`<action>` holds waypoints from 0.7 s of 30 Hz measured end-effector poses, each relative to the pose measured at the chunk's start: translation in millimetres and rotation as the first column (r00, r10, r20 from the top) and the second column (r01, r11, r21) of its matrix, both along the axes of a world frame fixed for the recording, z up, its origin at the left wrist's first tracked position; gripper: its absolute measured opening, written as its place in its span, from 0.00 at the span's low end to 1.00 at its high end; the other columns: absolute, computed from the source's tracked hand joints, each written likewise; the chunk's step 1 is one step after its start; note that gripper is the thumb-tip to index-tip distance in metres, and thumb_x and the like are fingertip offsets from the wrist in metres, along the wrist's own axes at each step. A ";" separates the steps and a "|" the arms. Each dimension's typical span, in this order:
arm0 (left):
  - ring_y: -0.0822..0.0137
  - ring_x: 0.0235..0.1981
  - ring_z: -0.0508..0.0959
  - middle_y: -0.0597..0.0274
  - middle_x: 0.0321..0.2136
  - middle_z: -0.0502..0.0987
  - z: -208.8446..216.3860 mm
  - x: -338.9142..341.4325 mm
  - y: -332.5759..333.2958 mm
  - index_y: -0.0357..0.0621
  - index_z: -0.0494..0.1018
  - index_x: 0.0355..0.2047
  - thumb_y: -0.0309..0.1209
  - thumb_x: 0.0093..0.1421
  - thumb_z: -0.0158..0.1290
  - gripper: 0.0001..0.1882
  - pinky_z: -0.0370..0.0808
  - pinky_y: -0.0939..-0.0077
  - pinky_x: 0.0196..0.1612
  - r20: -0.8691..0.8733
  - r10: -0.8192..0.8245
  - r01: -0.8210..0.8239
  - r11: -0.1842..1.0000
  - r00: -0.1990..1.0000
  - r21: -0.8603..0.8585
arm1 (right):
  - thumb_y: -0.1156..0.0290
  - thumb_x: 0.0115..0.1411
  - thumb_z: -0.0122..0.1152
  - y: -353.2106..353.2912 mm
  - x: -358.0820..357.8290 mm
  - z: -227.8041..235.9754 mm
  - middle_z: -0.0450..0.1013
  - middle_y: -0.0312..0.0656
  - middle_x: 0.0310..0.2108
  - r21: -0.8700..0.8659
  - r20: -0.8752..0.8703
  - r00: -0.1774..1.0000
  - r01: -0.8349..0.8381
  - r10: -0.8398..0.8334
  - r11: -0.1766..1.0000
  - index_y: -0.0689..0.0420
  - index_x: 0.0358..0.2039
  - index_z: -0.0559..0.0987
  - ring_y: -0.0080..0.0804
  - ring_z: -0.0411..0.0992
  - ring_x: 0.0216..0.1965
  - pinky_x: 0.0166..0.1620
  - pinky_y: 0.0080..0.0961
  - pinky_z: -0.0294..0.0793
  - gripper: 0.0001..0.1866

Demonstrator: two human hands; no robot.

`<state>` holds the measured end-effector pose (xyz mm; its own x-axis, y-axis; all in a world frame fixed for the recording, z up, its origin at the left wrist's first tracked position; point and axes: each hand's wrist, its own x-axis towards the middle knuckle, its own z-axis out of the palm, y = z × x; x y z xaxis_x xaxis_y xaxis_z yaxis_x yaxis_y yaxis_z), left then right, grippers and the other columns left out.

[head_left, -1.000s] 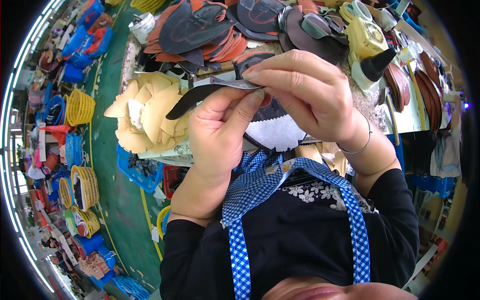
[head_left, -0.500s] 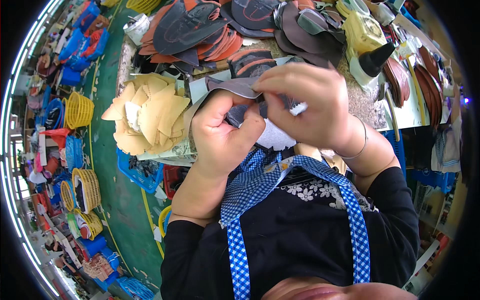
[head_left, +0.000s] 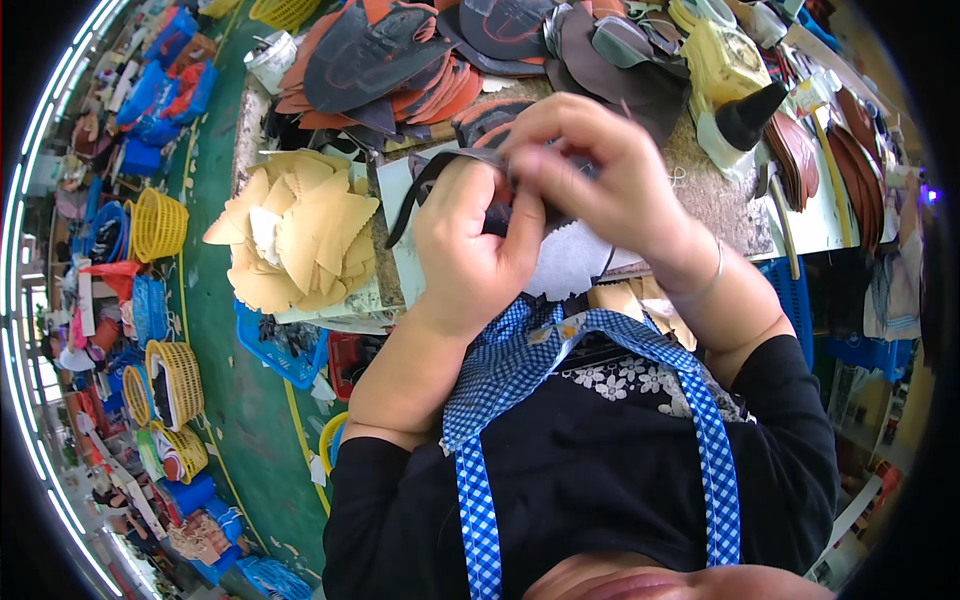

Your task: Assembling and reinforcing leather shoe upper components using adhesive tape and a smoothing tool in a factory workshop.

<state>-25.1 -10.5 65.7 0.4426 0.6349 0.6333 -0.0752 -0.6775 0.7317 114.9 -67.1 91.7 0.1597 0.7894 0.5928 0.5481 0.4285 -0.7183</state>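
Note:
A dark, curved leather-like piece (head_left: 428,172), shaped like a shoe upper, is held up over the near edge of the workbench. My left hand (head_left: 463,240) is closed round it, thumb and fingers pressing its edge. Beside it, my right hand (head_left: 610,175) pinches at the same edge; its fingertips are smeared by motion. A white fuzzy piece (head_left: 565,262) shows below the hands; whether it joins the held piece I cannot tell. Much of the dark piece is hidden behind my fingers.
Cream cut pieces (head_left: 300,225) lie stacked at the bench's left. Behind are piles of dark and orange shoe pieces (head_left: 375,60). A black-capped bottle (head_left: 750,118) and brown pieces (head_left: 795,165) stand to the right. A blue basket (head_left: 285,345) is below left.
My left hand has turned and moved slightly right, its knuckles now upward. The dark piece's left edge has swung to hang lower. My right hand has shifted a little left and down.

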 end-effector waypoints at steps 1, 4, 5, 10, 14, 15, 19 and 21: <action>0.60 0.18 0.71 0.58 0.19 0.70 -1.9 -1.5 1.9 0.39 0.69 0.25 0.24 0.55 0.56 0.06 0.67 0.71 0.23 -0.079 0.013 -0.015 0.999 0.997 -0.029 | 0.70 0.57 0.62 3.4 5.9 -2.7 0.75 0.34 0.27 -0.233 -0.304 0.951 -0.011 -0.062 0.972 0.62 0.33 0.79 0.14 0.69 0.28 0.31 0.15 0.69 0.08; 0.66 0.27 0.77 0.57 0.27 0.74 -3.4 5.1 2.4 0.36 0.70 0.32 0.22 0.56 0.56 0.06 0.74 0.77 0.32 0.015 -0.129 0.129 0.976 0.992 -0.176 | 0.71 0.58 0.61 3.8 10.5 -6.7 0.75 0.34 0.27 -0.217 -0.291 0.951 0.036 -0.100 0.976 0.62 0.33 0.79 0.14 0.70 0.28 0.32 0.14 0.70 0.07; 0.69 0.30 0.78 0.57 0.30 0.76 -4.3 7.5 1.8 0.35 0.69 0.34 0.20 0.56 0.56 0.07 0.75 0.78 0.36 0.171 -0.212 0.252 0.933 0.962 -0.257 | 0.73 0.58 0.60 2.7 6.0 -8.2 0.75 0.34 0.26 -0.126 -0.300 0.949 0.065 -0.100 0.990 0.62 0.33 0.79 0.13 0.69 0.28 0.32 0.14 0.70 0.06; 0.71 0.35 0.78 0.59 0.34 0.75 -7.7 8.8 0.7 0.33 0.67 0.37 0.19 0.56 0.56 0.10 0.75 0.81 0.42 0.219 -0.325 0.387 0.843 0.920 -0.373 | 0.76 0.57 0.60 5.2 12.7 -4.8 0.75 0.37 0.28 -0.018 -0.453 0.853 0.283 -0.260 0.959 0.61 0.31 0.78 0.19 0.72 0.29 0.33 0.17 0.72 0.03; 0.76 0.30 0.75 0.63 0.28 0.73 17.8 17.8 -9.9 0.34 0.66 0.35 0.20 0.57 0.56 0.09 0.72 0.85 0.36 0.501 -0.093 0.393 0.747 0.860 -0.536 | 0.79 0.51 0.62 1.7 -0.2 -2.6 0.73 0.44 0.29 0.218 0.156 0.963 0.184 -0.221 0.958 0.61 0.29 0.77 0.37 0.74 0.31 0.34 0.25 0.74 0.04; 0.80 0.26 0.72 0.66 0.25 0.71 21.7 18.7 -8.7 0.35 0.66 0.34 0.21 0.57 0.55 0.08 0.70 0.88 0.32 0.502 -0.050 0.373 0.733 0.863 -0.569 | 0.79 0.51 0.62 2.2 -6.7 -5.6 0.73 0.42 0.29 0.213 0.090 0.974 0.184 -0.207 0.960 0.61 0.28 0.77 0.34 0.73 0.30 0.32 0.24 0.72 0.03; 0.85 0.19 0.60 0.77 0.17 0.63 -2.9 3.0 25.5 0.41 0.67 0.29 0.26 0.61 0.54 0.06 0.57 0.90 0.22 0.057 0.014 0.001 0.967 0.998 -0.256 | 0.79 0.55 0.60 12.6 0.2 -16.1 0.71 0.39 0.24 0.043 -0.242 0.916 0.340 -0.321 0.939 0.61 0.29 0.77 0.27 0.69 0.22 0.27 0.19 0.69 0.01; 0.83 0.22 0.68 0.72 0.22 0.71 -0.5 0.0 29.3 0.41 0.69 0.31 0.29 0.63 0.50 0.06 0.64 0.89 0.24 0.176 -0.047 0.138 0.822 0.983 -0.553 | 0.78 0.54 0.60 12.8 -6.4 -14.4 0.71 0.39 0.24 0.155 -0.052 0.932 0.362 -0.358 0.919 0.59 0.30 0.77 0.31 0.70 0.22 0.26 0.21 0.70 0.02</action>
